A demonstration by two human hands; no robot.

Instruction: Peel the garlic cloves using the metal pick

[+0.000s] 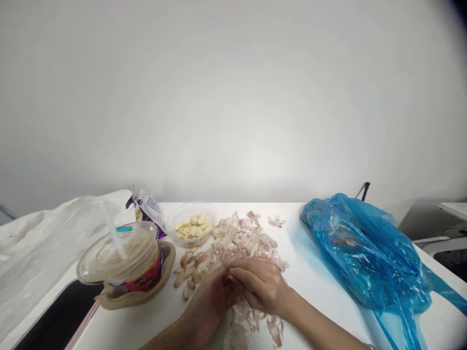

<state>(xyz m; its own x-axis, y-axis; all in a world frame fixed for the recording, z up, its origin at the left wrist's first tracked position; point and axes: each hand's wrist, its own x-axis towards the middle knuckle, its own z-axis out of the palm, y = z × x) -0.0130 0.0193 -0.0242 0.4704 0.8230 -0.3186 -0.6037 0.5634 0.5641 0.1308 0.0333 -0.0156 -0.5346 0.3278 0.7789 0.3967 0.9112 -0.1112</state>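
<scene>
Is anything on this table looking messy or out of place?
Yes: papery garlic skins lie strewn loose over the table, with one scrap apart, nearer the blue bag. The peeled cloves sit tidily in their bowl.

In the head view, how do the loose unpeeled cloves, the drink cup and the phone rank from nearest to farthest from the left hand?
From the left hand:
1. Unpeeled cloves, just left of it.
2. Drink cup, farther left.
3. Phone, far left, beyond the cup.
</scene>
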